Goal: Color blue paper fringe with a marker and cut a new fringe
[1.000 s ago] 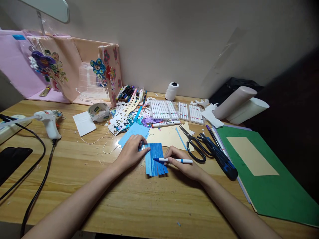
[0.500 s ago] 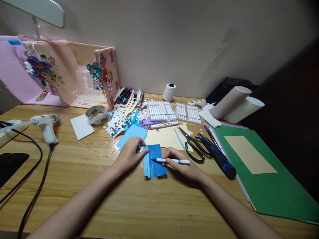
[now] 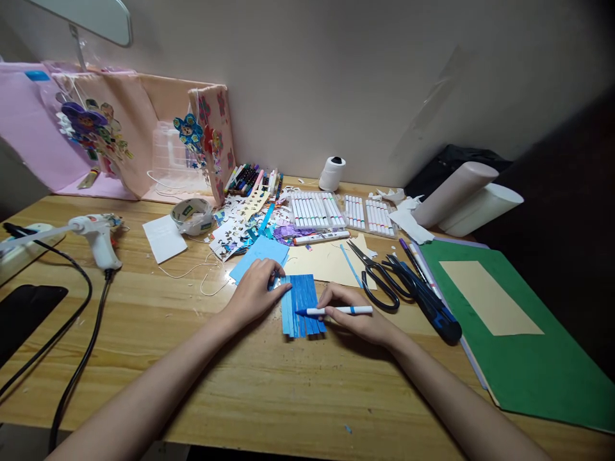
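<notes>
A white marker (image 3: 353,310) with a blue tip lies in my right hand (image 3: 353,315), pinched between thumb and fingers. Its tip touches a piece of blue paper (image 3: 302,298) whose lower edge is cut into narrow strips. Darker blue strokes cover most of the paper; the left strips are lighter. At its upper left edge my left hand (image 3: 257,288) grips the paper, thumb on top and fingers curled. A light blue sheet (image 3: 257,259) lies partly behind that hand. Just beyond is a cream sheet (image 3: 319,261) with a thin blue strip (image 3: 350,265) on it.
To the right lie black-handled scissors (image 3: 379,275), a dark cutter-like tool (image 3: 435,310) and a green board (image 3: 519,352). Boxed markers (image 3: 314,211), paper scraps (image 3: 235,230) and a thread spool (image 3: 332,173) stand behind. At left are a glue gun (image 3: 98,237), its cord (image 3: 89,346) and a tape roll (image 3: 192,216).
The view has shifted slightly, so most things appear a little further right. The marker tip still touches the paper, slightly further right along it, and both hands keep their hold.
</notes>
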The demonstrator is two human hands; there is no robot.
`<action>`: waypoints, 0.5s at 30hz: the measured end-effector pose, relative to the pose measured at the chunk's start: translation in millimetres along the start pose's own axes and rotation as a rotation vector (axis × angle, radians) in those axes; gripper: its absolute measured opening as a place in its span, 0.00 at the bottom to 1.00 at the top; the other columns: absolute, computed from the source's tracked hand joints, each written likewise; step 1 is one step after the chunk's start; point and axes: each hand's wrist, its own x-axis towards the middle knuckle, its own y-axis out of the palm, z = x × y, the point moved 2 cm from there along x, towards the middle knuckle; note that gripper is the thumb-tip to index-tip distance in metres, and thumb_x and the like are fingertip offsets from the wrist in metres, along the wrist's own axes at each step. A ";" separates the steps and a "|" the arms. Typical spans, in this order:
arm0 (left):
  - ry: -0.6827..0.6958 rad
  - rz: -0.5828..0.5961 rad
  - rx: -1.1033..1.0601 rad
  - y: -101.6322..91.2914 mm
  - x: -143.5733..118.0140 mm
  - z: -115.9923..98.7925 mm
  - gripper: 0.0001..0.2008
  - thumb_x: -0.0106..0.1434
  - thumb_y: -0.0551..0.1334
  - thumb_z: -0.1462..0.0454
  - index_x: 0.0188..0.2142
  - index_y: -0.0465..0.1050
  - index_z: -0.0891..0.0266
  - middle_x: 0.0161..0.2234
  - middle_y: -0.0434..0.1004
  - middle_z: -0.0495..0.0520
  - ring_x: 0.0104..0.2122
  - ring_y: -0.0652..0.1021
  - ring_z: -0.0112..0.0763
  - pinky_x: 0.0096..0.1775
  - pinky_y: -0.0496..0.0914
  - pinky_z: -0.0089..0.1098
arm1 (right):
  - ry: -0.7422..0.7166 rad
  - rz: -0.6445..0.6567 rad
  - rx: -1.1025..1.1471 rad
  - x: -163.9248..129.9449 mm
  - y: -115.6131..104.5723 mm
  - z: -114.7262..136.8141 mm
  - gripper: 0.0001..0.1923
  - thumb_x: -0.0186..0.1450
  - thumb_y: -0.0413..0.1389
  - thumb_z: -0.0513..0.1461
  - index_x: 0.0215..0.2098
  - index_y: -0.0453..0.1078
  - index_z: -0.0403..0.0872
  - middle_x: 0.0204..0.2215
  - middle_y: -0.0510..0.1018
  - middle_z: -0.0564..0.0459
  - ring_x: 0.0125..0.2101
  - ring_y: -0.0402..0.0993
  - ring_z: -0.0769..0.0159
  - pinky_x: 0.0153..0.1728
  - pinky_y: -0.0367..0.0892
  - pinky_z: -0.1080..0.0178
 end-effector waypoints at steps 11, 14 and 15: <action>-0.008 0.006 0.014 -0.8 0.5 -1.7 0.09 0.60 0.61 0.58 0.35 0.66 0.61 0.32 0.69 0.51 0.35 0.69 0.36 0.35 0.63 0.34 | -0.065 0.075 -0.061 0.6 1.2 6.6 0.12 0.65 0.53 0.44 0.31 0.68 0.44 0.28 0.72 0.51 0.29 0.67 0.66 0.31 0.60 0.65; -0.012 0.002 0.016 -0.6 0.6 -1.0 0.09 0.59 0.62 0.58 0.35 0.66 0.60 0.33 0.70 0.51 0.35 0.69 0.36 0.36 0.63 0.34 | -0.058 0.028 -0.070 0.2 0.0 4.8 0.11 0.65 0.52 0.43 0.32 0.68 0.44 0.29 0.73 0.51 0.30 0.67 0.66 0.31 0.61 0.65; -0.012 0.001 0.015 -0.6 0.6 -0.8 0.09 0.59 0.62 0.59 0.35 0.66 0.60 0.33 0.70 0.51 0.35 0.69 0.36 0.36 0.63 0.34 | -0.061 0.017 -0.072 0.1 -0.2 4.1 0.10 0.65 0.52 0.43 0.32 0.68 0.44 0.29 0.73 0.50 0.30 0.67 0.66 0.31 0.61 0.65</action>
